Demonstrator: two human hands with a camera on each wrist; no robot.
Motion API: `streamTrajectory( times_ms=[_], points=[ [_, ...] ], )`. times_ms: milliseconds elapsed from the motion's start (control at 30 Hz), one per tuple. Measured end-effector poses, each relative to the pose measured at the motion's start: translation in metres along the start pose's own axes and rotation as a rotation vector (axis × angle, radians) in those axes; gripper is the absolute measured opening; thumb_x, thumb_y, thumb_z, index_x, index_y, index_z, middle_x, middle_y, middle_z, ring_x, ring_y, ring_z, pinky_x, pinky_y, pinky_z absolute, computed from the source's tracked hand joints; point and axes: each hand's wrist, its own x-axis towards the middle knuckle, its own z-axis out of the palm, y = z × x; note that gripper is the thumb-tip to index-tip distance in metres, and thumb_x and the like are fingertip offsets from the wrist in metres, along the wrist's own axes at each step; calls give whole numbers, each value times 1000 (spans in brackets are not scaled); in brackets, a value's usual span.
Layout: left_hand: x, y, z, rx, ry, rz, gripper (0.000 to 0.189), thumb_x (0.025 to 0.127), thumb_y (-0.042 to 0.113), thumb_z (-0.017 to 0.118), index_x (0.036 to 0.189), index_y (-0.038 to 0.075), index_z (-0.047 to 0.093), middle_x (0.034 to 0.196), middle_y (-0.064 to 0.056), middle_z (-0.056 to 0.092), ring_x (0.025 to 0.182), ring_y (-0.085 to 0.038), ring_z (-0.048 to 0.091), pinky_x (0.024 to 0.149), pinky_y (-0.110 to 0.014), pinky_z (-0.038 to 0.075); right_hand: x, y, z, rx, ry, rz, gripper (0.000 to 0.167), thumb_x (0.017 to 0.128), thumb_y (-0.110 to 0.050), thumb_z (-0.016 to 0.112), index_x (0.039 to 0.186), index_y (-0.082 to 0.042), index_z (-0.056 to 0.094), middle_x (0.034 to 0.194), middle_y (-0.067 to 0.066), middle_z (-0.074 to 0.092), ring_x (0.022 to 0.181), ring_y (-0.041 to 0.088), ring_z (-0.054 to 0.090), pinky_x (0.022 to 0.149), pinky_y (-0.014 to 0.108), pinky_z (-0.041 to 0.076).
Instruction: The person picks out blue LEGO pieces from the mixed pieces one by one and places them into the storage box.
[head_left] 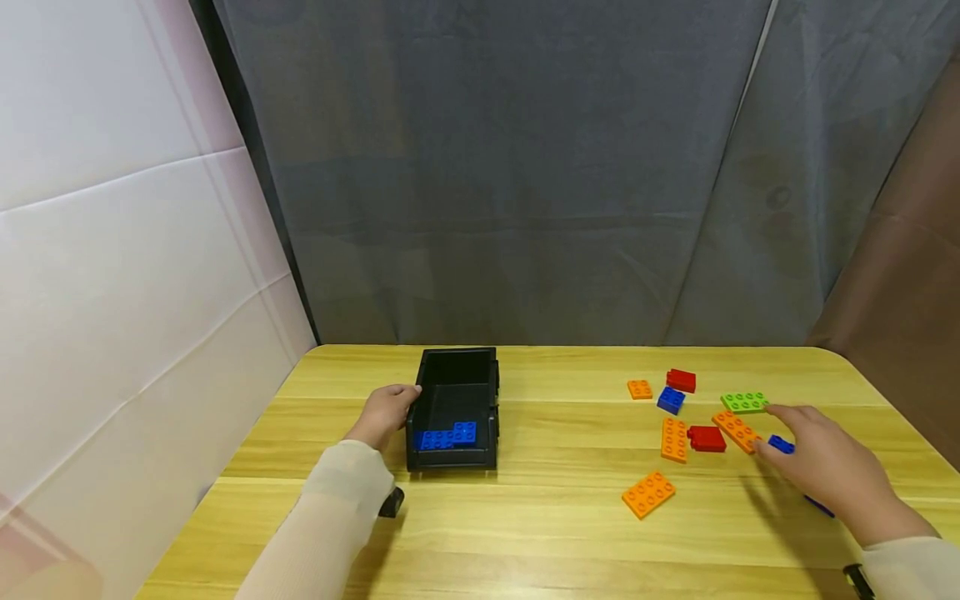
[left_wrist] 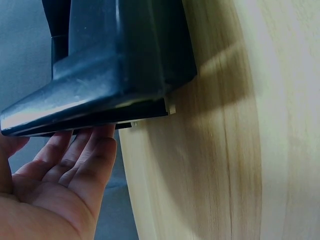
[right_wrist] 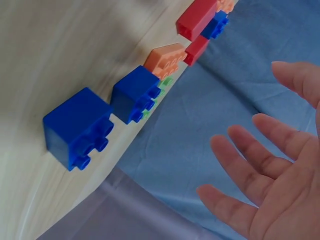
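My left hand (head_left: 381, 417) grips the left side of a black plastic bin (head_left: 491, 457), thumb at the rim. In the left wrist view its fingers (left_wrist: 92, 160) reach under the bin's edge. Blue toy bricks (head_left: 450, 437) lie at the bin's near end. On the right, my right hand (head_left: 832, 457) hovers above loose toy bricks with its fingers spread and nothing held. Near its fingertips are a green brick (head_left: 744, 403), an orange brick (head_left: 735, 430) and a blue brick (head_left: 782, 444). Another blue brick (right_wrist: 77, 130) is mostly hidden by this hand in the head view.
Left of the right hand lie red bricks (head_left: 707, 439), a blue brick (head_left: 671, 400) and several orange bricks (head_left: 648, 495). The wooden table (head_left: 555, 533) ends at a grey curtain (head_left: 510, 183) behind. A white panel (head_left: 135, 217) stands at the left.
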Motion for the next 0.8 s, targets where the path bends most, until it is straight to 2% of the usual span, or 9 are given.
streamTrajectory(
  times_ms=[300,667,800],
  points=[
    [2,-1,2,-4,-10,-4,44,103,21,43,132,-10,51,127,-27,53,104,-33,50,99,-48,44,-2,9,2,-35,-21,55,73,84,-45,69,129,10,50,125,40,45,113,57,43,82,69,41],
    [2,-1,2,2,-6,-4,42,102,21,44,130,-9,53,123,-25,55,102,-31,51,98,-47,45,-5,20,6,-30,-94,77,76,83,-49,68,125,12,51,120,41,48,107,57,48,75,67,44],
    [2,-2,1,16,-15,-4,42,103,22,43,130,-9,53,126,-25,54,106,-33,50,100,-49,43,-7,22,8,-33,-111,75,75,83,-48,68,124,12,51,119,41,48,106,58,48,75,67,44]
  ],
)
